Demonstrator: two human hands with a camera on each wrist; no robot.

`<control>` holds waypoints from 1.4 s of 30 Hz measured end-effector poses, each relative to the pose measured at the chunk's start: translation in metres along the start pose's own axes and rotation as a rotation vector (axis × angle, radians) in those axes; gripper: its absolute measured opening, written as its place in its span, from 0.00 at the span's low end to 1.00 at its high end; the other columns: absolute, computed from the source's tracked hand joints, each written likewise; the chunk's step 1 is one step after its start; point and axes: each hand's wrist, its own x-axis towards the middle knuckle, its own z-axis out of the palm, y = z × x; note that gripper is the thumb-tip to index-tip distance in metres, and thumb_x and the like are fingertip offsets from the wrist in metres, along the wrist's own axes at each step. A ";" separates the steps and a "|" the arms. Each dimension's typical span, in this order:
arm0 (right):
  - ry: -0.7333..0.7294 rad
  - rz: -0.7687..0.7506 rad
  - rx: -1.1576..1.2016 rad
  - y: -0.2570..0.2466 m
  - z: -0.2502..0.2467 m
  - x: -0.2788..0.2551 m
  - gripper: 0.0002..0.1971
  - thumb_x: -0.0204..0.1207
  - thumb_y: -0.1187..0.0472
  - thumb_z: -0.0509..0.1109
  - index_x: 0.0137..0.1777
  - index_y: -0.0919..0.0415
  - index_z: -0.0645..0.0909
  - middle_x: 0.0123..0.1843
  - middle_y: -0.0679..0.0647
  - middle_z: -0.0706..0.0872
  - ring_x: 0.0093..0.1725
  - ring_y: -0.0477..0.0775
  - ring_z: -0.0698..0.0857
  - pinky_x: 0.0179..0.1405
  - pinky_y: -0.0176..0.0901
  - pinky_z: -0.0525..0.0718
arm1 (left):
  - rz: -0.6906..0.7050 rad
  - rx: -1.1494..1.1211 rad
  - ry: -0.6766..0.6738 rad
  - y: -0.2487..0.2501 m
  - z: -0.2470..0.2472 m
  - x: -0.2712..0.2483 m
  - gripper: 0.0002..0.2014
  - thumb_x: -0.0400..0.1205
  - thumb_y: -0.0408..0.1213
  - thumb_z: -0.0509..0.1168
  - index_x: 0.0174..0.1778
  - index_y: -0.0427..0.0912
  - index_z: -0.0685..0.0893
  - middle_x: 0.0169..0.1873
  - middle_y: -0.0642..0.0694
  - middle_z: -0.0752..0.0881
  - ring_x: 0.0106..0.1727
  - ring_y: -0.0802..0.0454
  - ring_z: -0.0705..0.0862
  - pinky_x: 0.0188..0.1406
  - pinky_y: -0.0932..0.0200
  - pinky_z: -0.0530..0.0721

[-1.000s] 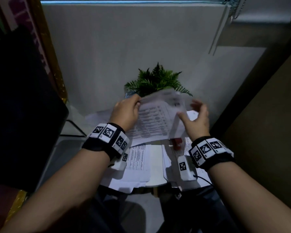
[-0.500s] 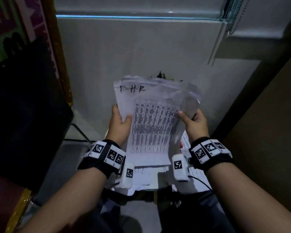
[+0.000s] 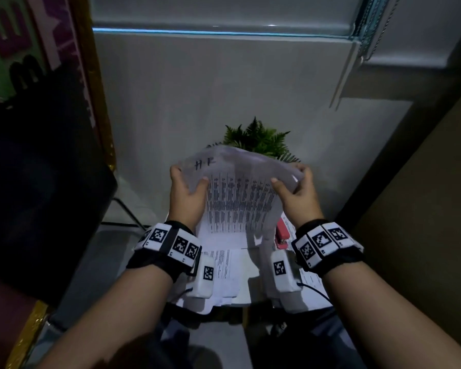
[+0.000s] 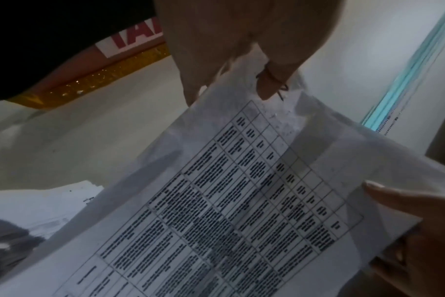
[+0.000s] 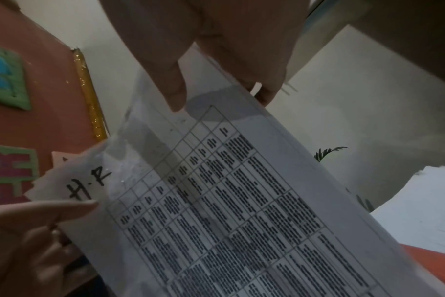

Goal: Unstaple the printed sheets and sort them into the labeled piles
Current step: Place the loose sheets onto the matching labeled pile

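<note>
A set of printed sheets with a table of text and a handwritten "H.R" at its top left corner is held up over the small table. My left hand pinches its left edge, thumb on the front. My right hand pinches the top right corner, thumb on the front, fingers behind. In the left wrist view the sheets fill the lower frame under my left hand. The right wrist view shows the "H.R" sheets under my right hand. A red stapler lies on the table below my right hand.
Other loose printed sheets lie in piles on the small table under my wrists. A green fern stands at the back against the white wall. A dark chair is at the left, a brown panel at the right.
The held sheets have dropped lower and tipped away, so the fern shows again. Both hands have slid up toward the top edge of the sheets.
</note>
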 end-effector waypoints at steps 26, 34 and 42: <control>-0.072 -0.039 -0.248 -0.052 -0.026 0.029 0.12 0.75 0.63 0.73 0.58 0.56 0.80 0.58 0.57 0.86 0.56 0.53 0.84 0.61 0.46 0.80 | 0.130 0.480 0.244 0.002 -0.032 0.008 0.36 0.71 0.45 0.74 0.74 0.47 0.67 0.74 0.43 0.68 0.76 0.42 0.65 0.77 0.34 0.58; -0.011 0.044 0.014 -0.027 -0.043 0.019 0.12 0.73 0.73 0.71 0.44 0.53 0.83 0.39 0.43 0.90 0.49 0.51 0.86 0.60 0.49 0.81 | -0.283 -0.118 0.095 -0.034 -0.072 0.023 0.48 0.72 0.28 0.74 0.82 0.45 0.52 0.71 0.45 0.76 0.70 0.47 0.76 0.68 0.48 0.75; 0.004 0.152 0.042 0.011 -0.032 0.003 0.08 0.75 0.67 0.72 0.52 0.57 0.82 0.45 0.50 0.88 0.45 0.49 0.86 0.56 0.50 0.82 | -0.178 -0.002 0.098 -0.033 -0.060 -0.009 0.16 0.85 0.32 0.59 0.70 0.35 0.74 0.57 0.47 0.81 0.58 0.48 0.81 0.49 0.64 0.76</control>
